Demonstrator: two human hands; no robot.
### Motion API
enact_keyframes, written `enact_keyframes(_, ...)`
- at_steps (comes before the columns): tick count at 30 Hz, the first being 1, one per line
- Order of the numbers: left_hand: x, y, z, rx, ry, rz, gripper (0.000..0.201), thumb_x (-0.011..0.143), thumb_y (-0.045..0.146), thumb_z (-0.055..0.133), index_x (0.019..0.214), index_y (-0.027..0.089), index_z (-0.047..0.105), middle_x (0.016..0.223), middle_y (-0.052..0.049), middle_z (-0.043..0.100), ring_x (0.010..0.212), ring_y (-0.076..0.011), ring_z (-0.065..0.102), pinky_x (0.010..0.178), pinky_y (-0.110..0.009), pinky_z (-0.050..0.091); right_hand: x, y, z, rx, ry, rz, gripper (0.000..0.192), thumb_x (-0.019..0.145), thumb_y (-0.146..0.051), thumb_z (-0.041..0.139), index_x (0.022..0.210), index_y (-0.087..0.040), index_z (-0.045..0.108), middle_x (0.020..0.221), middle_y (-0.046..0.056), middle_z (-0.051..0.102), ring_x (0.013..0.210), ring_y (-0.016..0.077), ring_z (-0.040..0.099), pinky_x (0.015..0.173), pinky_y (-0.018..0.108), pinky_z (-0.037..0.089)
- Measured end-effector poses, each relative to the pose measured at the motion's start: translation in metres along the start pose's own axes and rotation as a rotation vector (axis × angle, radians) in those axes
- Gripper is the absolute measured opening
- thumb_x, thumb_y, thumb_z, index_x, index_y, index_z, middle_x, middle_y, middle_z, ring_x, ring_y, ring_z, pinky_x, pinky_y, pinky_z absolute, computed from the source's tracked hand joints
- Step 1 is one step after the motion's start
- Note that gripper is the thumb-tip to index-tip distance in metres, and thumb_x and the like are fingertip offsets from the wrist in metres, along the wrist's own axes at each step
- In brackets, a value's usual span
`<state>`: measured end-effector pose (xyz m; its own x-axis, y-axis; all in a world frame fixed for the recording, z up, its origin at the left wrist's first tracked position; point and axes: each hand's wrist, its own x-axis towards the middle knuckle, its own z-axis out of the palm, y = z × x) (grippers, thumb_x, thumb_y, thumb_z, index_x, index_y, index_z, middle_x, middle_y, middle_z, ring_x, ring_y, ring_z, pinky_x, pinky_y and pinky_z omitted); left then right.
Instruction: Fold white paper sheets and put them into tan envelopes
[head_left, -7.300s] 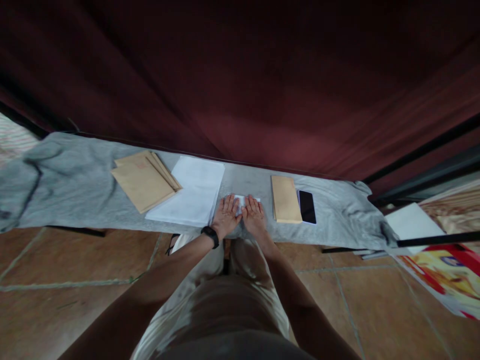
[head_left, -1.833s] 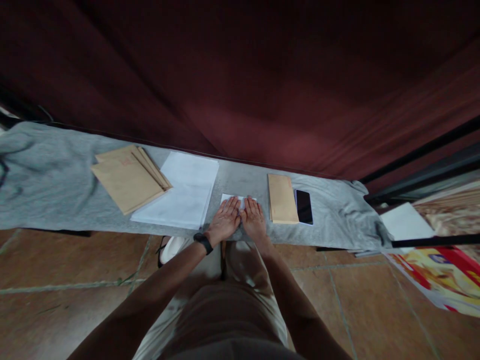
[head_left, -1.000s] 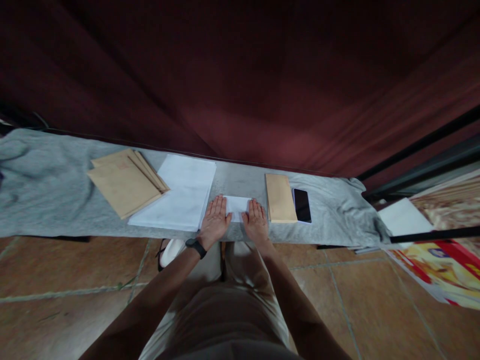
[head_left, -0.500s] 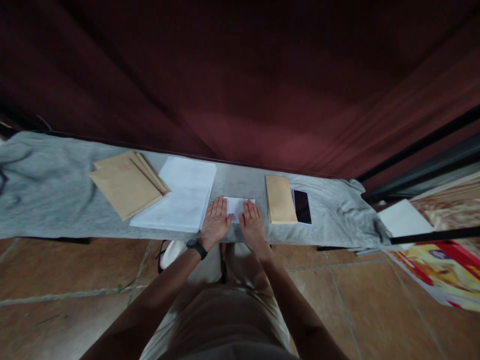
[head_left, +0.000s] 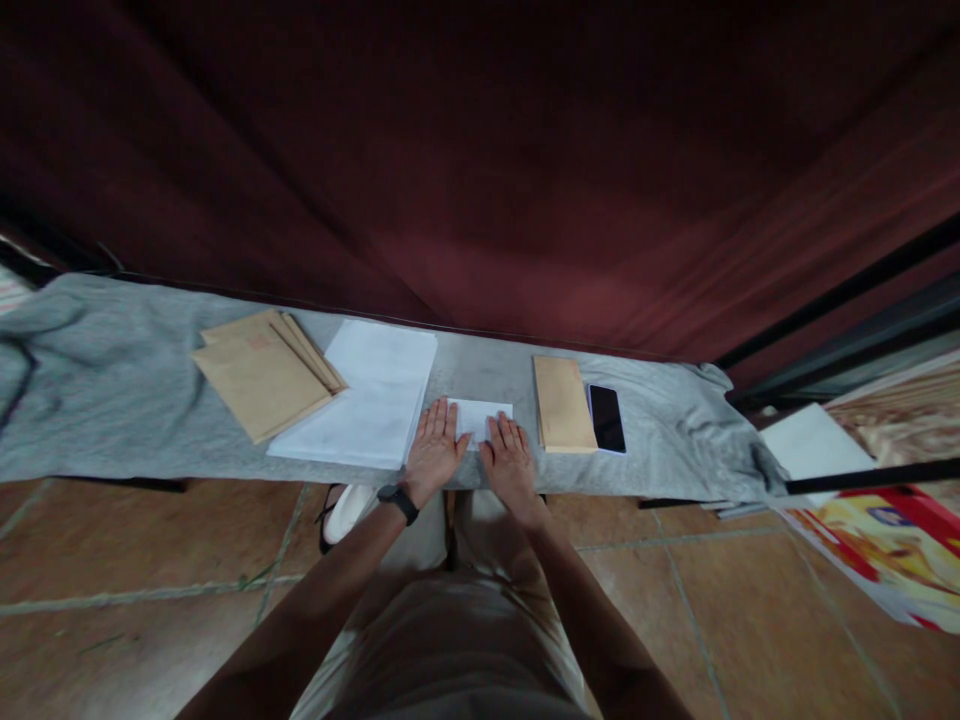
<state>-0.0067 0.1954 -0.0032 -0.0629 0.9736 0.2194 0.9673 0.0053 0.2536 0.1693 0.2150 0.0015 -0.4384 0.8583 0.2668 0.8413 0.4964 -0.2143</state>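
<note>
A small folded sheet of white paper (head_left: 474,418) lies in front of me on the grey cloth (head_left: 480,372). My left hand (head_left: 435,448) rests flat over its left end, fingers stretched forward. Over the right end lies my right hand (head_left: 510,458), palm down with the fingers extended. Both hands cover parts of the paper, so its side edges are hidden. Just left of my left hand is a stack of larger white sheets (head_left: 375,400). To the right of my right hand sits a small pile of brown envelopes (head_left: 564,405).
More brown envelopes (head_left: 262,375) overlap the white stack at the left. A dark-screened phone (head_left: 607,418) touches the right envelope pile. A dark red curtain (head_left: 480,220) hangs along the far edge. Black metal bars (head_left: 870,475) and a colourful box (head_left: 892,550) stand at the right.
The view has shifted slightly. My right hand has turned a little and moved slightly right along the paper; my left hand stays on the left end.
</note>
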Motion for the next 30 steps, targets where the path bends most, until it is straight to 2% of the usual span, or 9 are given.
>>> enact_keyframes(4, -0.003, -0.002, -0.001, 0.013, -0.008, 0.008, 0.07, 0.102, 0.046, 0.035, 0.155, 0.0, 0.031, 0.164, -0.026, 0.026, 0.154, -0.0337, 0.023, 0.124, -0.052, 0.026, -0.004, 0.004, 0.002, 0.005, 0.042, -0.006, 0.054, 0.105, -0.035, 0.046, 0.153, -0.011, 0.042, 0.158, 0.018, 0.043, 0.146, 0.0286, 0.04, 0.119, 0.048, 0.032)
enact_keyframes(15, -0.018, -0.005, -0.004, 0.029, 0.024, 0.049, 0.074, 0.101, 0.052, 0.038, 0.157, 0.005, 0.028, 0.163, -0.024, 0.03, 0.153, -0.0326, 0.026, 0.123, -0.053, 0.028, -0.01, 0.012, 0.005, -0.004, 0.089, -0.007, 0.057, 0.105, -0.036, 0.042, 0.154, -0.007, 0.039, 0.156, 0.019, 0.045, 0.145, 0.0287, 0.041, 0.118, 0.049, 0.032)
enact_keyframes(22, -0.025, 0.001, -0.009, 0.05, 0.0, 0.025, 0.067, 0.103, 0.044, 0.034, 0.155, 0.001, 0.032, 0.161, -0.023, 0.035, 0.153, -0.0294, 0.028, 0.125, -0.048, 0.027, -0.01, 0.013, 0.007, -0.012, 0.095, -0.016, 0.057, 0.105, -0.036, 0.043, 0.153, -0.005, 0.04, 0.155, 0.021, 0.046, 0.145, 0.0288, 0.041, 0.118, 0.048, 0.033)
enact_keyframes(27, -0.033, 0.0, -0.011, 0.016, 0.049, 0.045, 0.061, 0.104, 0.038, 0.032, 0.156, 0.006, 0.031, 0.158, -0.02, 0.042, 0.152, -0.0278, 0.031, 0.124, -0.05, 0.03, -0.01, 0.011, 0.005, 0.0, 0.1, -0.003, 0.056, 0.105, -0.036, 0.043, 0.152, -0.006, 0.042, 0.154, 0.02, 0.048, 0.144, 0.0288, 0.042, 0.118, 0.048, 0.033)
enact_keyframes(30, -0.04, 0.0, -0.014, 0.017, 0.049, 0.057, 0.059, 0.104, 0.036, 0.032, 0.154, 0.005, 0.036, 0.157, -0.021, 0.044, 0.152, -0.0277, 0.032, 0.124, -0.049, 0.031, -0.01, 0.011, 0.005, 0.01, 0.107, 0.004, 0.055, 0.105, -0.035, 0.044, 0.152, -0.005, 0.042, 0.153, 0.021, 0.049, 0.144, 0.0285, 0.042, 0.118, 0.048, 0.034)
